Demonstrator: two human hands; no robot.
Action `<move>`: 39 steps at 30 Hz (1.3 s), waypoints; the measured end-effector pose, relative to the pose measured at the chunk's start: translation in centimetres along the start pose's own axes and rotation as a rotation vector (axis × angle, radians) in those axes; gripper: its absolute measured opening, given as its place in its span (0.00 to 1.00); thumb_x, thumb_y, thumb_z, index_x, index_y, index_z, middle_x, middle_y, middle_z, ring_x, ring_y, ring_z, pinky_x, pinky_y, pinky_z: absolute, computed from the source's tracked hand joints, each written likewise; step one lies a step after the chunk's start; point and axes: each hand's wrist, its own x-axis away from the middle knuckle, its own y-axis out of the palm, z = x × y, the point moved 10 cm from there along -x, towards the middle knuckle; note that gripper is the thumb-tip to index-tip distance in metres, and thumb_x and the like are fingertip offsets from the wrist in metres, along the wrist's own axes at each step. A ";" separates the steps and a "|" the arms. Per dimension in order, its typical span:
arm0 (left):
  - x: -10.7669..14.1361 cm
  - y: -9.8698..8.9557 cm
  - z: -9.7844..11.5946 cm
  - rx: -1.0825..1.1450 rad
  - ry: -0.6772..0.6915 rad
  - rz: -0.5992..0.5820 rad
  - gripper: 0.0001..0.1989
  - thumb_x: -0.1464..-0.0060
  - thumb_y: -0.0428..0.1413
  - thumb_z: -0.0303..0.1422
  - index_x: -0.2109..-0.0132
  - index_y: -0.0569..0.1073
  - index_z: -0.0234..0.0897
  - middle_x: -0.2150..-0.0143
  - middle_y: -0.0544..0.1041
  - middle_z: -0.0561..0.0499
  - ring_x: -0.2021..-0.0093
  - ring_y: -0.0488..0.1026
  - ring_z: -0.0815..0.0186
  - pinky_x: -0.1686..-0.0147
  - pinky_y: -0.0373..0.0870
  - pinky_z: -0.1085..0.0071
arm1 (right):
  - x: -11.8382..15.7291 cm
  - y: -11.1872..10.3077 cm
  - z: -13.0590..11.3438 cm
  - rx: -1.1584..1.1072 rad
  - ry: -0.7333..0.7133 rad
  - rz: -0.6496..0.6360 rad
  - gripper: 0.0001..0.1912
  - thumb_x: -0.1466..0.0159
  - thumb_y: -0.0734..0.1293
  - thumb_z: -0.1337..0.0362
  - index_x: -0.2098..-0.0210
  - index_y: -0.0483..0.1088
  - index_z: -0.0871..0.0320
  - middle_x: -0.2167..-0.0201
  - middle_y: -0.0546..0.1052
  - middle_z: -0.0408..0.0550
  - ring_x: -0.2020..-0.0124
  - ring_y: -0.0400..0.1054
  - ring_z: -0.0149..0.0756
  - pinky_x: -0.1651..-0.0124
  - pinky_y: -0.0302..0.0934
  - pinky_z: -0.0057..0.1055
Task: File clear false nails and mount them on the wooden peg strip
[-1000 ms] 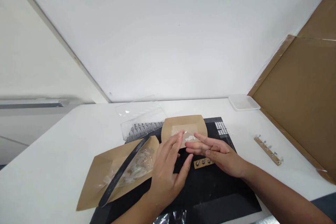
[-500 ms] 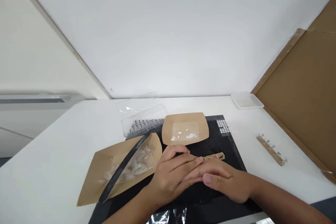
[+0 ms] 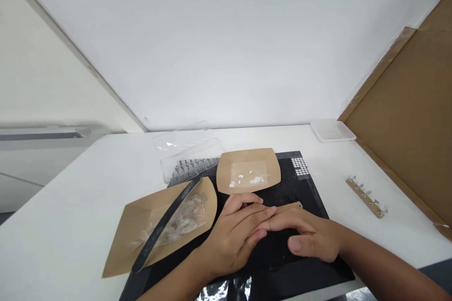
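Observation:
A narrow tan strip (image 3: pixel 298 204) with small metal fittings lies on a black mat (image 3: pixel 282 263), mostly hidden under my hands. My right hand (image 3: pixel 300 233) rests palm down over it, fingers stretched to the left and thumb apart. Over the fingertips of that hand lie the fingers of my left hand (image 3: pixel 235 228), extended to the right; its thumb is apart below. Whether the left fingers touch the strip cannot be seen.
At left, a cardboard tray (image 3: pixel 123 230) holds clear plastic pieces, with a dark band (image 3: pixel 165 223) across it. Behind my hands, another cardboard tray (image 3: pixel 247 156) holds small white dots. A similar strip (image 3: pixel 364 197), a clear lidded box (image 3: pixel 333 130) and a cardboard wall (image 3: pixel 406 127) are right.
My right hand has flattened and shifted slightly up over the strip, covering more of it. Both thumbs have spread farther from the fingers. The view has tilted slightly.

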 end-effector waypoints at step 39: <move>-1.0 -3.3 0.4 -0.215 -0.008 0.189 0.19 0.34 0.59 0.20 0.40 0.77 0.38 0.52 0.87 0.49 0.54 0.85 0.64 0.55 0.81 0.67 | 2.9 -9.2 2.1 0.306 -0.162 0.619 0.07 0.37 0.79 0.66 0.61 0.84 0.48 0.67 0.83 0.44 0.65 0.76 0.36 0.61 0.71 0.34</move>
